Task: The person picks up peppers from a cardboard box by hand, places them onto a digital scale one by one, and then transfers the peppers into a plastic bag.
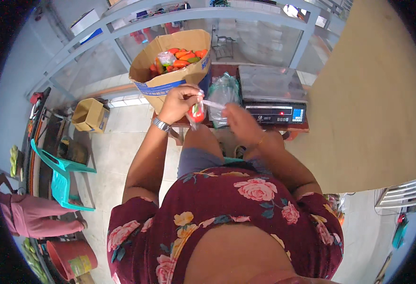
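Note:
My left hand is closed in a pinch around the gathered neck of a small clear plastic bag with red produce, apparently peppers, inside. The bag hangs just below the fingers, over my lap. From its neck a thin pale strip runs taut to the right. My right hand, smeared by motion, grips the strip's other end. Behind my hands, a stack of clear plastic bags lies on the table between a cardboard box and a scale.
The open cardboard box holds red, orange and a few green peppers. A digital scale stands at the right, beside a large tan board. At left are a green plastic chair, a small carton and another person's legs.

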Tool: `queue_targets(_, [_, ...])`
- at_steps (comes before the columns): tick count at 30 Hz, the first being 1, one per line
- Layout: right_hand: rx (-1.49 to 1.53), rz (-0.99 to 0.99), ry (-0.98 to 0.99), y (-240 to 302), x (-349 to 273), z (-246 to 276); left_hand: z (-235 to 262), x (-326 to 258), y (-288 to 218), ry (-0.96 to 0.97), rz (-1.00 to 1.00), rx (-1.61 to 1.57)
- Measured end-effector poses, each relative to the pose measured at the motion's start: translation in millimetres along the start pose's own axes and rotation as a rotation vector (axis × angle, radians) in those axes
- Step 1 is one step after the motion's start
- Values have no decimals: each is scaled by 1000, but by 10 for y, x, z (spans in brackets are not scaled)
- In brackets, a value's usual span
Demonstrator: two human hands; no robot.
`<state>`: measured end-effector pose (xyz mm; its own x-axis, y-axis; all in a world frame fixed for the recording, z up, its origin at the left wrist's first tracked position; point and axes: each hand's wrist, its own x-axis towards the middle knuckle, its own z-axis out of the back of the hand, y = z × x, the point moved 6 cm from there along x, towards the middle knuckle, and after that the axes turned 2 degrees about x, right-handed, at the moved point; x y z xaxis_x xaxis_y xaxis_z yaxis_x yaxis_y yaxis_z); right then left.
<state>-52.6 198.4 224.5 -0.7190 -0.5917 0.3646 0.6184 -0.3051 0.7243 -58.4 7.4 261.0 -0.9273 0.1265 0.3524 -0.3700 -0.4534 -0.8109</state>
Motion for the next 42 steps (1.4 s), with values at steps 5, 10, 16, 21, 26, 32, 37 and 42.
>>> queue_targets(5, [142,239,16,36,353,560,-130,-145,-682,220,-61,-167])
queue_targets(10, [1066,-18,260,384,382,264,-254,11,-1357,277,-360,-193])
queue_targets(16, [2157,145,552,-26,569,-601,-444,620,-1194,167,-71,-98])
queue_targets(21, [1950,-127,274,76,303,-697,-287,716,-351,-39,78,-62])
queue_targets(26, [716,-191,84,-39,146,23,-52,430,-162,124,106,26])
queue_targets(32, [350,162,145,289,323,809,-152,-4,-971,455,-146,-76])
queue_targets(37, [587,242,146,671,273,702,-364,75,-1822,463,-588,-166])
queue_targets(42, [2218,186,94,363,580,-41,-397,477,-1656,151,-65,-230])
